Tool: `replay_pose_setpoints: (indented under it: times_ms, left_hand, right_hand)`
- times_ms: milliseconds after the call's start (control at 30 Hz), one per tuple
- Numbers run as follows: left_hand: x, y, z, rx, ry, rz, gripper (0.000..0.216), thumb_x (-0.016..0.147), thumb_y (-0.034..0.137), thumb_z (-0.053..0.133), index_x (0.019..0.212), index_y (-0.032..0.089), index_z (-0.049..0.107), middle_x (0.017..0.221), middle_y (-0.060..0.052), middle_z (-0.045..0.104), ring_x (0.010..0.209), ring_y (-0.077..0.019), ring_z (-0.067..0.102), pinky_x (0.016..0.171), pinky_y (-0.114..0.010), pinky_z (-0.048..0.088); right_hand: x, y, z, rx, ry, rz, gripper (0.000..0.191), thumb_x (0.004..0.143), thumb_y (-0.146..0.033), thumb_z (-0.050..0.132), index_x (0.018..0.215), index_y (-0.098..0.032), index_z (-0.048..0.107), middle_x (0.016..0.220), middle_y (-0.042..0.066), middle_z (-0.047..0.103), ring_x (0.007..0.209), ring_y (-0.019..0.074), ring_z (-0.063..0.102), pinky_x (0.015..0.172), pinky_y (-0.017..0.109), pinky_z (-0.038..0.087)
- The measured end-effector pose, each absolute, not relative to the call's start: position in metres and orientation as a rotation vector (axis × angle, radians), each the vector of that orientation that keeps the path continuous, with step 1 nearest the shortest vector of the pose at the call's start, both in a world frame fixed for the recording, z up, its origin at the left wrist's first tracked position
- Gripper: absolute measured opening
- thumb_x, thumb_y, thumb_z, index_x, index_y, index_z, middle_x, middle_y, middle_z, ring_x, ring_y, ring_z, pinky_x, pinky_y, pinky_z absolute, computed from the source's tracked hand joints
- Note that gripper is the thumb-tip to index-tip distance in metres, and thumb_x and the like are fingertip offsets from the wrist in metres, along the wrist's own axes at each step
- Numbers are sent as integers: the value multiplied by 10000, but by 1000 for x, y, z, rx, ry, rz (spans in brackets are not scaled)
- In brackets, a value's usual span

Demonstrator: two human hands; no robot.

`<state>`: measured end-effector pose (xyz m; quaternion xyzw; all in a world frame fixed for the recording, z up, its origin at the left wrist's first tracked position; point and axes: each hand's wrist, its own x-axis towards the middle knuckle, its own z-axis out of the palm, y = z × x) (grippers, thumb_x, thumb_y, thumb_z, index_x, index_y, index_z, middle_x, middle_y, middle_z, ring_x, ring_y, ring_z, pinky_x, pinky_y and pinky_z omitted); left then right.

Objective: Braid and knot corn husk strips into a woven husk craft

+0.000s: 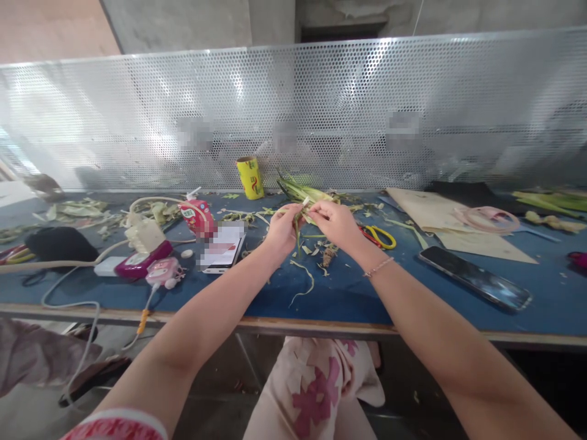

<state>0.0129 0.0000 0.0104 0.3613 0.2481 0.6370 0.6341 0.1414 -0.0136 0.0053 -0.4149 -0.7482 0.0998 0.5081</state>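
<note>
Bare forearms (215, 305) come nearest, the left one edged by a red-and-white sleeve cuff (119, 426), above flower-printed clothing (316, 391) on the lap, and both reach over a blue worktop (343, 299). The person's left hand (282, 227) has its fingers curled round a green plant strip (297, 237), which hangs down between the two hands; the right hand (337, 225) pinches its upper part, thumb and forefinger closed, though the finer grip is too small to make out. Just behind the hands lies a bundle of long green leaves (293, 186); plant scraps (316, 250), a brown root-like piece (328, 256) and a curled pale fibre (312, 283) lie on the nearer side. Yellow-handled scissors (392, 240) lie near the right wrist, and a black smartphone (477, 279) rests farther right. Handling so thin a strip well probably calls for a light, steady hold by the left fingers close to where the right hand works, with small, even pulls along the fibres rather than across them
</note>
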Motion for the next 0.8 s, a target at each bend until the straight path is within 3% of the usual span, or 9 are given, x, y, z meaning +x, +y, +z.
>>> replay_pose_setpoints:
  times_ms: [367, 800]
  left_hand:
    - [9, 0, 15, 954, 533, 1417, 172, 669, 23, 664, 575, 125, 561, 626, -7, 606, 615, -73, 582, 700, -227, 461]
    - [10, 2, 11, 978, 509, 1379, 218, 697, 12, 634, 542, 127, 532, 594, 6, 550, 570, -61, 534, 643, -213, 435]
  right_hand:
    - [139, -17, 6, -1077, -1794, 147, 143, 836, -290, 532, 752, -177, 557, 505, -40, 460, 461, 90, 359, 512, 265, 287]
    - [138, -20, 7, -1052, -1878, 118, 162, 827, -275, 518, 687, -193, 515, 499, -49, 438, 463, 87, 357, 519, 260, 278]
